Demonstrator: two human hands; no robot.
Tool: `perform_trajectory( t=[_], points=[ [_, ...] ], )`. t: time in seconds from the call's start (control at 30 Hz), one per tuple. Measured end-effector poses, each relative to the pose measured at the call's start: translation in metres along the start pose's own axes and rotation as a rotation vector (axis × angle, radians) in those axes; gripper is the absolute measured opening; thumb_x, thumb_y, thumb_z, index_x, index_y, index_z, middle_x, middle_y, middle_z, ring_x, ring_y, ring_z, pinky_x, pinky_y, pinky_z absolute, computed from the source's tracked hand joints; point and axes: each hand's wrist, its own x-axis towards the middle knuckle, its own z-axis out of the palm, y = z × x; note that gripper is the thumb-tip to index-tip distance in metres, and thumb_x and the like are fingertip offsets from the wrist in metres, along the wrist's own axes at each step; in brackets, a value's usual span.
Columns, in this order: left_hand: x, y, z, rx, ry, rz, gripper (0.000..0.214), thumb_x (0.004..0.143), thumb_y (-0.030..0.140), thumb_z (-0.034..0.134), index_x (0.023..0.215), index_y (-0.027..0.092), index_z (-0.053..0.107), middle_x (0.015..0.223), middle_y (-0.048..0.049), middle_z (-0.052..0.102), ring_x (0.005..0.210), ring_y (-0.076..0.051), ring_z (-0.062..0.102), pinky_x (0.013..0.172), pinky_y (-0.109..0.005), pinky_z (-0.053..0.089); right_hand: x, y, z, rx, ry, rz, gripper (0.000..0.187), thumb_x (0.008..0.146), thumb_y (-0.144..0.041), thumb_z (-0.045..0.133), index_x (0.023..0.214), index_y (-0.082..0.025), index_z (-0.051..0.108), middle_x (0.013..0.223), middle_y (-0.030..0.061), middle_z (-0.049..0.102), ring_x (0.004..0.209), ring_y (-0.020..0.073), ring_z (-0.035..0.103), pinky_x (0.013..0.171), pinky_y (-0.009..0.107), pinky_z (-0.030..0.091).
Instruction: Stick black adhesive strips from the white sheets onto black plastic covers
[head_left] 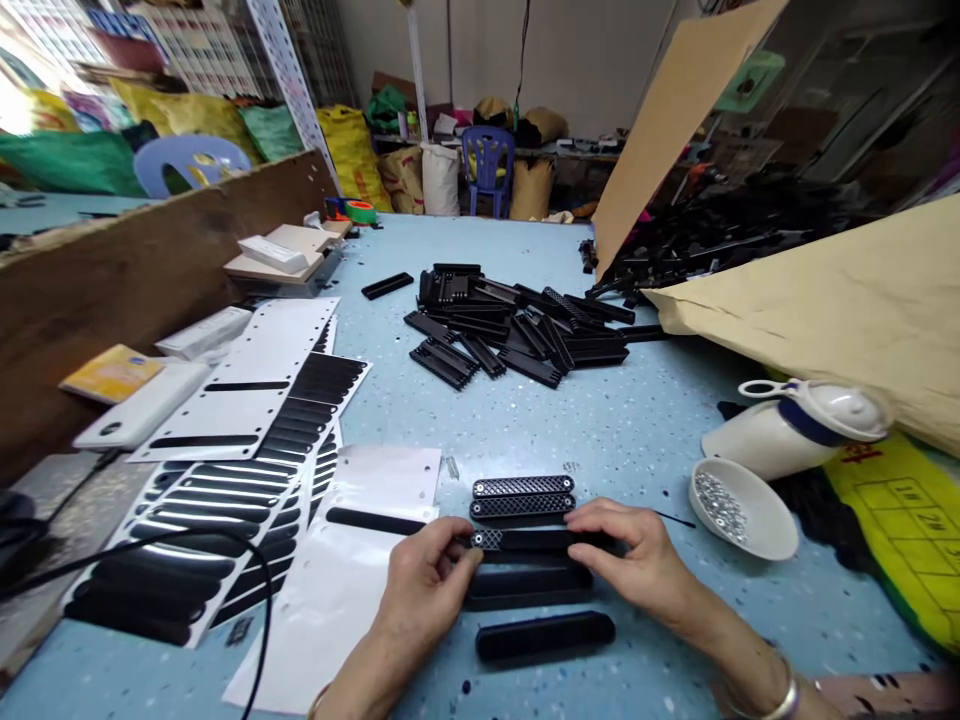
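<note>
My left hand (429,582) pinches the left end of a flat black bar (489,540), where a diamond pattern and a silver screw show. A smooth black strip (536,541) lies along the rest of that bar, and my right hand (637,560) grips its right end between thumb and fingers. Just beyond lie two black patterned bars (523,487) with screws at their ends. Nearer to me are a smooth black bar (529,588) and another smooth black bar (545,640). A white backing sheet (360,590) with one black strip lies beside my left hand.
Sheets of black strips (195,530) and a black cable (259,570) lie at left. Ahead is a pile of black bars (510,320). On the right are a white bowl (772,530) of small metal parts and a white jug (757,438).
</note>
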Motion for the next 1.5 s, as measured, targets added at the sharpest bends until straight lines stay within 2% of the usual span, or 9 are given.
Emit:
perform_trajectory(
  t=[0.2,0.33,1.07,1.23,1.5],
  points=[
    [-0.002,0.002,-0.003,0.019,-0.068,-0.017,0.019,0.079,0.026,0.059,0.088,0.018,0.074,0.062,-0.0019,0.069,0.053,-0.015,0.062,0.051,-0.026,0.051,0.004,-0.01,0.019,-0.122,0.038,-0.118,0.013,0.08,-0.016,0.071,0.091,-0.019,0.077,0.088,0.0089,0.079,0.078,0.0232,0.075,0.069,0.036,0.063],
    [-0.003,0.003,-0.002,0.013,-0.044,-0.039,0.018,0.078,0.025,0.06,0.086,0.018,0.074,0.06,-0.0008,0.069,0.05,-0.014,0.061,0.048,-0.024,0.049,0.006,-0.012,0.021,-0.181,0.026,-0.16,0.012,0.081,-0.017,0.07,0.09,-0.019,0.078,0.087,0.0086,0.079,0.076,0.0239,0.075,0.067,0.038,0.063],
    [-0.004,0.003,-0.001,0.005,-0.06,-0.06,0.022,0.077,0.024,0.057,0.09,0.017,0.074,0.064,-0.002,0.07,0.055,-0.015,0.063,0.052,-0.027,0.051,0.007,-0.013,0.025,-0.256,-0.014,-0.16,0.012,0.084,-0.019,0.067,0.09,-0.017,0.077,0.09,0.0091,0.079,0.078,0.0237,0.074,0.068,0.038,0.061],
    [-0.006,0.002,-0.001,-0.008,-0.025,-0.074,0.024,0.076,0.024,0.059,0.094,0.018,0.074,0.065,-0.0012,0.07,0.054,-0.014,0.062,0.049,-0.025,0.05,0.007,-0.013,0.025,-0.273,-0.021,-0.146,0.012,0.085,-0.021,0.066,0.09,-0.017,0.077,0.091,0.0097,0.079,0.079,0.0241,0.075,0.069,0.039,0.06],
    [-0.005,0.006,-0.005,0.008,-0.01,0.034,0.021,0.081,0.022,0.059,0.094,0.018,0.076,0.065,-0.0007,0.073,0.054,-0.014,0.065,0.052,-0.025,0.054,0.006,-0.011,0.026,-0.27,-0.036,-0.105,0.013,0.085,-0.022,0.065,0.089,-0.019,0.077,0.092,0.0092,0.079,0.079,0.0243,0.074,0.071,0.04,0.06]
  ],
)
